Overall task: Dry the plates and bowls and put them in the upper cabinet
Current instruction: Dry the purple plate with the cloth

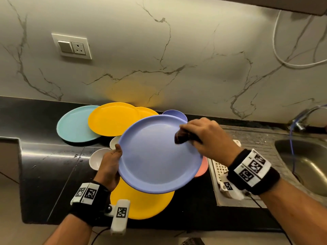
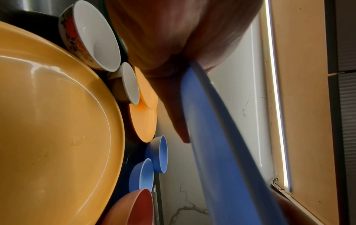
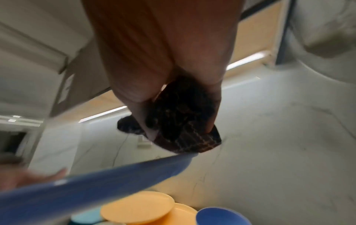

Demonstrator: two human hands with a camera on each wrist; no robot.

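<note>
A large blue plate is held tilted above the black counter. My left hand grips its left rim, thumb on top; the left wrist view shows the plate edge-on with fingers under it. My right hand clutches a dark bunched cloth and presses it on the plate's upper right part. In the right wrist view the cloth sits just above the plate's rim.
On the counter lie a teal plate, yellow plates, white bowls, blue bowls and a pink bowl. A white rack and the steel sink lie to the right.
</note>
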